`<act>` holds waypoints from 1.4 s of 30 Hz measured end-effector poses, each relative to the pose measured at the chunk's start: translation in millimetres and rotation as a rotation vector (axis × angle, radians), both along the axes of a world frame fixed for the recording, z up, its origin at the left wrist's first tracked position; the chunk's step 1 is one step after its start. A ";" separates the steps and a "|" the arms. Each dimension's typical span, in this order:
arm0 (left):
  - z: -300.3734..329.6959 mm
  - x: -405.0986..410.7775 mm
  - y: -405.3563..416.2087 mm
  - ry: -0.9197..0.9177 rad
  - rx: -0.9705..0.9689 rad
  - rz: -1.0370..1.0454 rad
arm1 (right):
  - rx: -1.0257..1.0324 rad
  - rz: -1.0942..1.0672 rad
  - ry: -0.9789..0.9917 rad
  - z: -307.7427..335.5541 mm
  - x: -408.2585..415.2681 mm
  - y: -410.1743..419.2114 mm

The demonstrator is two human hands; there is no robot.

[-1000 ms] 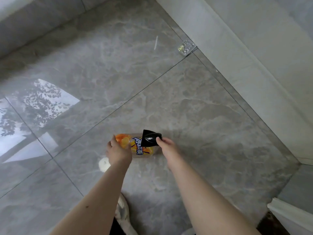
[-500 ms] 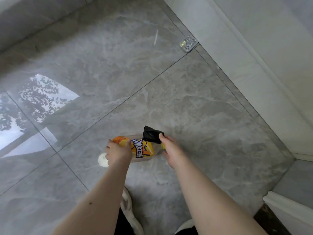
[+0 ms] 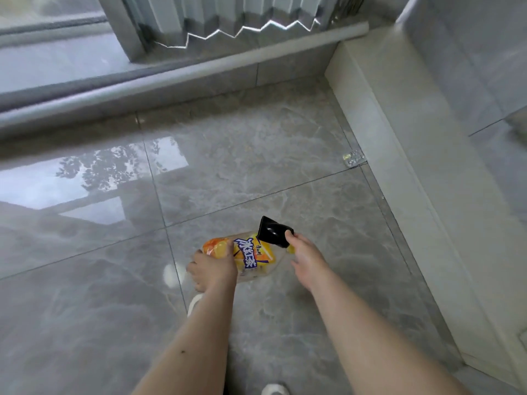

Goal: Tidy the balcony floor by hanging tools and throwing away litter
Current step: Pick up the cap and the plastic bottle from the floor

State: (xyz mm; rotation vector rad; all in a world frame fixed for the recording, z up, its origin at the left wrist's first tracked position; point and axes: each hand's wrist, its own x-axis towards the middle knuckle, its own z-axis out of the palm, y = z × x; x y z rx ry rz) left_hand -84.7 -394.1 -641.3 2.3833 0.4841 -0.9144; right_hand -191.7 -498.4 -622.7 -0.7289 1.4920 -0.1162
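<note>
My left hand (image 3: pixel 213 270) grips an empty clear plastic bottle (image 3: pixel 251 259) with a yellow and orange label, held sideways above the grey tile floor (image 3: pixel 256 172). My right hand (image 3: pixel 306 259) pinches a small black plastic piece (image 3: pixel 273 231) between thumb and fingers, right beside the bottle's far end. A crumpled clear wrapper (image 3: pixel 353 159) lies on the floor by the right wall's base.
A low white ledge (image 3: pixel 399 155) runs along the right side. A raised sill with a folding screen (image 3: pixel 228 27) and window frame crosses the far side. My white shoes (image 3: pixel 272 389) show at the bottom edge. The glossy tiles reflect trees and sky.
My view has lifted, bringing the sill and screen into sight. Both hands have risen with the bottle and the black piece still held; the clear wrapper now lies lower right.
</note>
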 end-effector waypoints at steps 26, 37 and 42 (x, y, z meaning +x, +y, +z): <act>161.6 8.1 433.1 -0.254 -0.073 0.845 | 0.027 0.868 -0.033 164.4 106.9 373.7; 182.6 -29.5 738.1 -0.278 -0.028 1.118 | 0.027 1.218 -0.084 188.4 110.9 684.6; 195.8 -53.9 880.0 -0.338 0.028 1.236 | 0.055 1.347 -0.119 200.4 108.0 836.8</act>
